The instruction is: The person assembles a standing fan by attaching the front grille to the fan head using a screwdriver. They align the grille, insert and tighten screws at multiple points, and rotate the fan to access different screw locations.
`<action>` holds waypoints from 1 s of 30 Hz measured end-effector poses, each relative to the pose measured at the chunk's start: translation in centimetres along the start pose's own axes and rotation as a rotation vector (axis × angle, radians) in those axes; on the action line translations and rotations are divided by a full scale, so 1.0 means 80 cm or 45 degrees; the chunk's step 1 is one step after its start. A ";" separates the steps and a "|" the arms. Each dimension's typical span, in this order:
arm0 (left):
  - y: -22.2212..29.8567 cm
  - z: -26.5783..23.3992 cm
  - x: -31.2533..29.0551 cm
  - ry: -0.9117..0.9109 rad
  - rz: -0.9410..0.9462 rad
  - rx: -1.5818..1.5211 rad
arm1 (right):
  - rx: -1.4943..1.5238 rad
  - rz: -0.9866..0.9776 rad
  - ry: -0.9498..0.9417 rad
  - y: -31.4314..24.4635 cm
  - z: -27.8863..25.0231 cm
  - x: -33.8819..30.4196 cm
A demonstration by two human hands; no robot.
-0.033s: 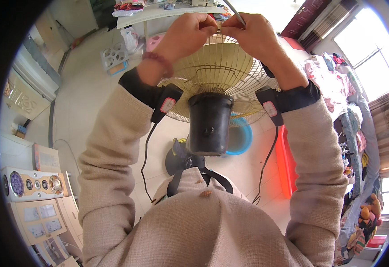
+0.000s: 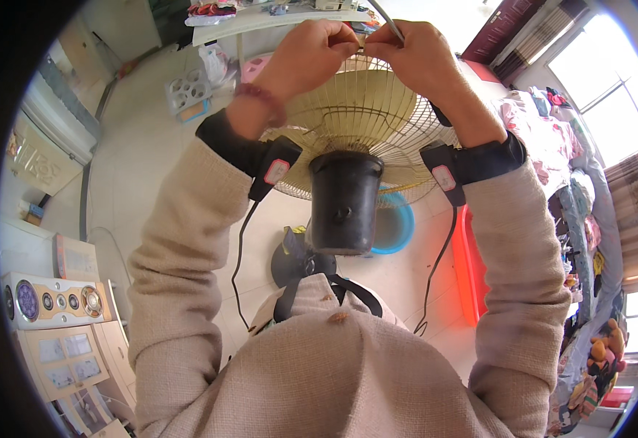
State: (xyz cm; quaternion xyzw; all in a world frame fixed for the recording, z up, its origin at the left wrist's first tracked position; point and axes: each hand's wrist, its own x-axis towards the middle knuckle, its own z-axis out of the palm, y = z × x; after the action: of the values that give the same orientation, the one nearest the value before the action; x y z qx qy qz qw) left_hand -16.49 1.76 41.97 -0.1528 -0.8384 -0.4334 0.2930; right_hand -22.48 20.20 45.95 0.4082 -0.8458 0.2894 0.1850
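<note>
An electric fan stands before me, with a round wire grille [image 2: 333,124], pale blades [image 2: 377,91] behind the wires and a black motor housing [image 2: 344,204] towards me. At the top rim of the grille my left hand [image 2: 315,58] is closed in a pinch. My right hand [image 2: 417,62] pinches there too, its fingertips almost meeting the left ones. A thin grey metal rod [image 2: 384,18] sticks up out of my right hand; its lower end is hidden. Between the fingertips a tiny dark piece shows at the rim, too small to name.
A blue basin [image 2: 399,226] and a red tub [image 2: 468,270] sit on the floor beyond and right of the fan's black base [image 2: 286,259]. A white table [image 2: 260,28] stands ahead, a cloth-covered bed [image 2: 552,139] at right. Black cables [image 2: 237,270] hang from my wrist straps.
</note>
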 end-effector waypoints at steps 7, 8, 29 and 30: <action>-0.021 0.012 0.010 -0.004 -0.071 0.019 | 0.106 0.004 -0.048 0.006 -0.001 0.006; -0.020 0.010 0.010 -0.008 -0.076 0.027 | 0.081 0.029 -0.058 0.006 -0.002 0.006; -0.008 -0.013 0.010 -0.106 -0.233 -0.172 | 0.508 0.104 0.430 0.077 -0.122 -0.132; -0.005 -0.012 0.010 -0.109 -0.197 -0.209 | 0.521 0.271 0.454 0.105 -0.119 -0.159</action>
State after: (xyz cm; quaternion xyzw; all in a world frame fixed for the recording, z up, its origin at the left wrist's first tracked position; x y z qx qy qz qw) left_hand -16.99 0.78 42.63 -0.1293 -0.8211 -0.5151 0.2092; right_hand -20.87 37.94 43.40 0.2888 -0.7622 0.5388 0.2131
